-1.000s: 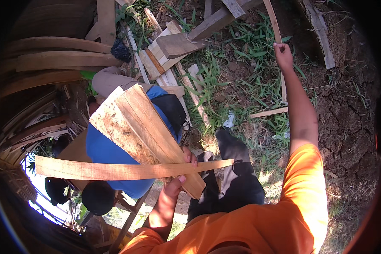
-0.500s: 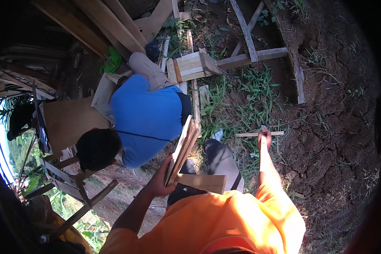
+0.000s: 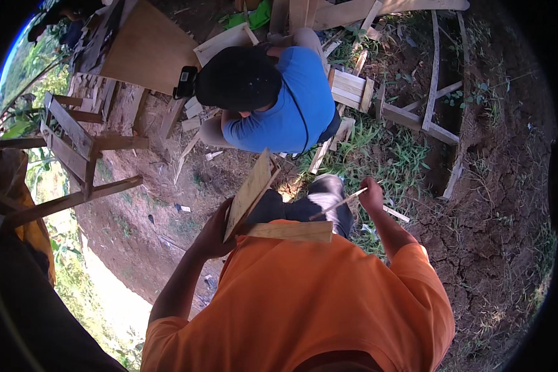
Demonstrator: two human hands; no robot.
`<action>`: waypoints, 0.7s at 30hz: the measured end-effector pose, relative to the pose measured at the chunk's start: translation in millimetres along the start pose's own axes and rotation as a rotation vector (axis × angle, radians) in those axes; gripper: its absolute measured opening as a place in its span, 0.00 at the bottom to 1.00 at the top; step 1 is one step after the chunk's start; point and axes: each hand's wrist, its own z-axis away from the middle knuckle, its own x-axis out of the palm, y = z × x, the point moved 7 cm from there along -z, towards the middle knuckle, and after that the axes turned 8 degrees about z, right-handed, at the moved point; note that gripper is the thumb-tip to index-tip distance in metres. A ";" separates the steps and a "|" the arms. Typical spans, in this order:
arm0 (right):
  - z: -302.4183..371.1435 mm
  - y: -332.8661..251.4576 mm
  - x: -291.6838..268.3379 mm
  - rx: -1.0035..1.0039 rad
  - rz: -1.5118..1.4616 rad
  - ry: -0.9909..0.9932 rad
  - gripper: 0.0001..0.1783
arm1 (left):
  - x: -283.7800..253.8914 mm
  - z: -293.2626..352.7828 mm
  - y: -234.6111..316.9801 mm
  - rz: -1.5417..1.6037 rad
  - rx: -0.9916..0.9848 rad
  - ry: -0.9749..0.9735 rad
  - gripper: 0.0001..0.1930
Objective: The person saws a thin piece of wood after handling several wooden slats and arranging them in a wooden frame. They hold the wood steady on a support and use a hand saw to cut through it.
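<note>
Far left, a timber frame (image 3: 74, 146) is stood on brown soil. A tilted board (image 3: 249, 197) is grasped at its lower-left edge by the left hand (image 3: 216, 234); a 2nd board (image 3: 291, 231), apparently clasped with it, is extended across the orange shirt (image 3: 310, 291). At least 2 boards thus gathered. Thin strip (image 3: 346, 202) pinched by the right hand (image 3: 371, 194), slanted over the trousers, kept off both boards. 1 slat (image 3: 397, 214) left unpicked on the ground, at the grass's near edge.

boards (image 3: 249, 197) left, stick (image 3: 345, 202) right, co-worker (image 3: 305, 105) ahead, trestle (image 3: 71, 129) far left, soil (image 3: 483, 242) far right
</note>
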 end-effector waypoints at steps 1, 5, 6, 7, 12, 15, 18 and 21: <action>-3.3 -32.3 -1.4 -0.073 0.010 -0.020 0.10 | -11.8 15.9 -5.5 -0.053 0.013 0.092 0.47; -21.2 -128.4 29.6 -0.169 0.231 -0.204 0.12 | -44.6 84.6 -63.3 -0.041 -0.002 0.357 0.46; -24.5 -133.4 47.2 -0.197 0.085 -0.296 0.13 | -49.7 100.8 -77.3 -0.089 -0.007 0.426 0.46; -22.9 -160.5 48.9 -0.211 0.141 -0.348 0.13 | -54.1 117.0 -93.8 -0.085 -0.043 0.475 0.47; -16.3 -305.5 42.5 -0.340 0.109 -0.609 0.15 | -76.7 183.9 -170.6 -0.021 -0.255 0.726 0.47; -18.5 -376.8 64.8 -0.504 -0.014 -0.705 0.18 | -88.0 218.1 -209.3 0.098 -0.396 0.851 0.46; -27.0 -442.6 84.8 -0.591 0.013 -0.808 0.18 | -84.5 249.7 -236.7 0.198 -0.479 0.990 0.46; -40.4 -473.5 115.9 -0.619 0.068 -0.829 0.19 | -80.6 270.3 -251.3 0.319 -0.520 1.112 0.45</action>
